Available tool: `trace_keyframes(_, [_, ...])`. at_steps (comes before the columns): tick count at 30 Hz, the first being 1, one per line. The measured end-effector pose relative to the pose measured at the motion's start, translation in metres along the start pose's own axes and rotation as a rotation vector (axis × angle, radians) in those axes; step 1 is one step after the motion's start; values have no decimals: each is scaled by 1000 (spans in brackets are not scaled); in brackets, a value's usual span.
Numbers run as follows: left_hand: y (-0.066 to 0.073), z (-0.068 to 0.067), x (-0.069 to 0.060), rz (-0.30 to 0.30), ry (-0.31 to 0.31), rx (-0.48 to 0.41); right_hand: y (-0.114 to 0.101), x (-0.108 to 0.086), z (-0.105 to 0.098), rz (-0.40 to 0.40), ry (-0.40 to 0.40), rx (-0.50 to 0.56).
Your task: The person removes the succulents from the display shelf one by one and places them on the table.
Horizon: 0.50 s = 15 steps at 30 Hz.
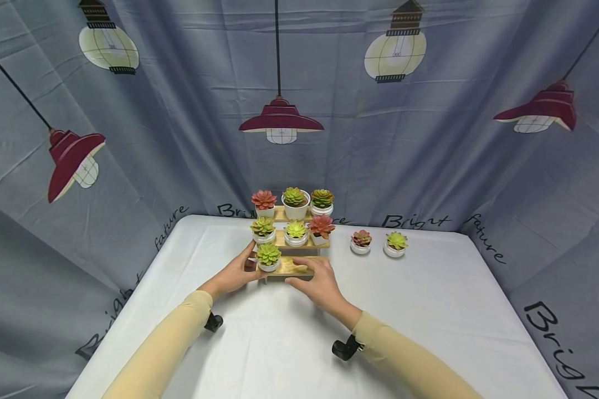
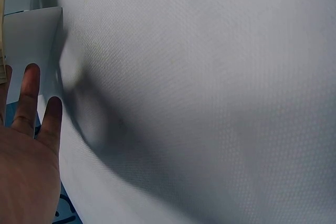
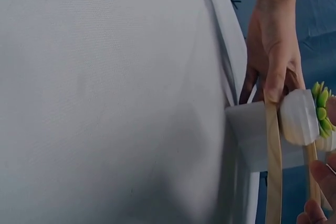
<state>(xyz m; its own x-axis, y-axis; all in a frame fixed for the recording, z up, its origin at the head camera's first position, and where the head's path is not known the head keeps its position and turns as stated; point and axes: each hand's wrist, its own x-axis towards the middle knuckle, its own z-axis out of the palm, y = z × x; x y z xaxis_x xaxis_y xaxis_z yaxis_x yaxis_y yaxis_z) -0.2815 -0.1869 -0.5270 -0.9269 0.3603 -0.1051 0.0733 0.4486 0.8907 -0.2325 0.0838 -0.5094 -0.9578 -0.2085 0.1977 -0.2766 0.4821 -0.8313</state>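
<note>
A three-tier wooden stand (image 1: 290, 267) holds potted succulents on every tier. My left hand (image 1: 234, 274) is at the left end of the bottom tier, beside a green succulent (image 1: 268, 256). In the left wrist view the fingers of that hand (image 2: 29, 166) extend straight. The right wrist view shows the left thumb touching the front board (image 3: 274, 156) near the white pot (image 3: 299, 116). My right hand (image 1: 323, 285) reaches over the bottom tier's right part, thumb and fingers apart, no pot between them; only some fingertips (image 3: 315, 211) show in the right wrist view.
Two small potted succulents, one reddish (image 1: 361, 241) and one yellow-green (image 1: 395, 244), stand on the white tablecloth (image 1: 429, 310) right of the stand. A grey curtain (image 1: 204, 138) printed with lamps hangs behind and beside the table.
</note>
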Motion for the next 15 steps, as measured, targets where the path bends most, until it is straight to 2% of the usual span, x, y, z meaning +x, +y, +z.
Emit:
trace_keyframes(8, [-1,0,1,6,-15,-15,-5,5,16,-31,15,-83])
trace_keyframes(15, [1,-1,0,5,-15,-9,-11,13,26,-13,32,-110])
